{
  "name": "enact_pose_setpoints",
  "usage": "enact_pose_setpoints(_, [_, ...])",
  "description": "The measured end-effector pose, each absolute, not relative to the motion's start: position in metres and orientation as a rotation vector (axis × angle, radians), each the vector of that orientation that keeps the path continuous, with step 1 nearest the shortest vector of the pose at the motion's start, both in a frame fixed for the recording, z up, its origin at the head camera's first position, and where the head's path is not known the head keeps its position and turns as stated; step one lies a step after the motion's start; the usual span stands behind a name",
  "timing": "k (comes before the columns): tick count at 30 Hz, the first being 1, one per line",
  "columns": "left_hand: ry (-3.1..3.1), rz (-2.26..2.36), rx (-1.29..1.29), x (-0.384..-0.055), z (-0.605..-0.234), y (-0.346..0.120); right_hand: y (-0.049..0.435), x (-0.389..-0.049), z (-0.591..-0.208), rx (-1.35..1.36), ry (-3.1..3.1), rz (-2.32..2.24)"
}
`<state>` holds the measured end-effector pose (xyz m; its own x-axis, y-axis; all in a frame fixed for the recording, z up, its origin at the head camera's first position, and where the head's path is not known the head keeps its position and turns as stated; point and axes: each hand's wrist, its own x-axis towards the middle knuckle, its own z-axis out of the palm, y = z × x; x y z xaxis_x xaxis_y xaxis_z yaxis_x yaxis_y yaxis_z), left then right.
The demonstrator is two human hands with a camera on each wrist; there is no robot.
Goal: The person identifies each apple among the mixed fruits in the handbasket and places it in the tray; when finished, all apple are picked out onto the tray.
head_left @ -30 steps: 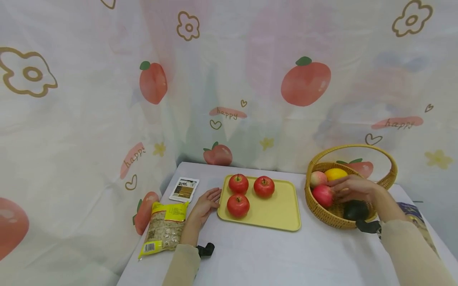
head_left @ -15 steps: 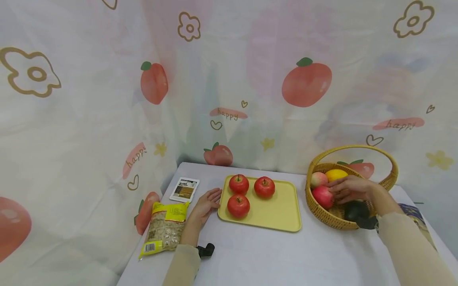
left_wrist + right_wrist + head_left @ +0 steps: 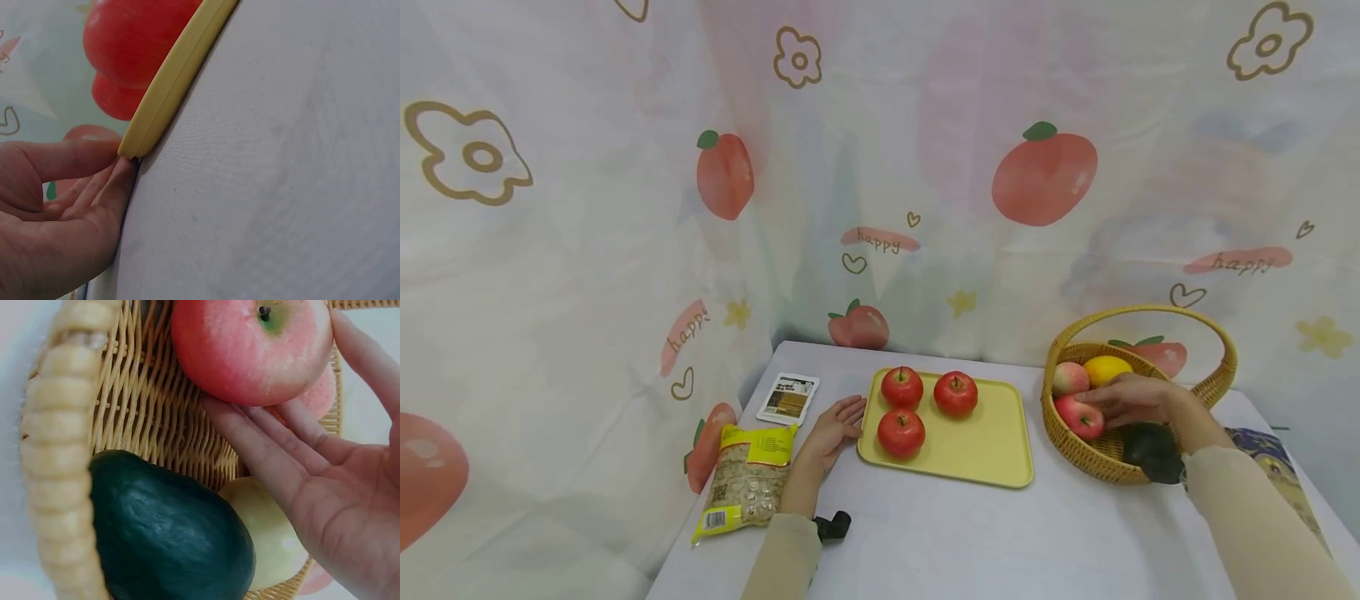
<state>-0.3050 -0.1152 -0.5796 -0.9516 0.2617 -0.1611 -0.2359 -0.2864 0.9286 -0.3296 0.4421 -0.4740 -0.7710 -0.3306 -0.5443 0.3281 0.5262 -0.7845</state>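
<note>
In the head view, my right hand (image 3: 1138, 404) reaches into a wicker basket (image 3: 1075, 450) on the right. Its thumb and fingers grip a pinkish-red apple (image 3: 253, 347), stem showing, low in the basket. A dark green avocado (image 3: 172, 531) lies beside that hand, with a pale yellow-green fruit (image 3: 269, 531) partly behind it. My left hand (image 3: 831, 429) is at the left edge of a yellow tray (image 3: 977, 450); the left wrist view has the thumb on the rim and fingertips just under it, pinching the edge. Three red apples (image 3: 902, 432) sit on the tray's left and middle.
Near my left forearm lies a yellow-ended bag of grain-like food (image 3: 748, 479), with a white flat packet (image 3: 787, 397) behind it. A pale pink fruit (image 3: 1070, 379) and a yellow fruit (image 3: 1107, 369) share the basket. Another bag (image 3: 1277, 467) is partly hidden by my right arm.
The apple at my right hand has turned, so its stem end now faces the head camera. My right fingers have closed in around it. The left hand and tray stay put.
</note>
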Motion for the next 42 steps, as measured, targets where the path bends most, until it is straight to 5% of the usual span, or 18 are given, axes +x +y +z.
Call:
enact_pose_setpoints(19, [1.649,2.295,0.028,-0.304,-0.582,-0.115,0.454,-0.327,-0.478,0.002,2.081,-1.324])
enact_pose_setpoints(42, [1.668,2.298,-0.005,-0.306,-0.583,-0.113,0.449,-0.309,-0.427,0.052,2.021,-1.487])
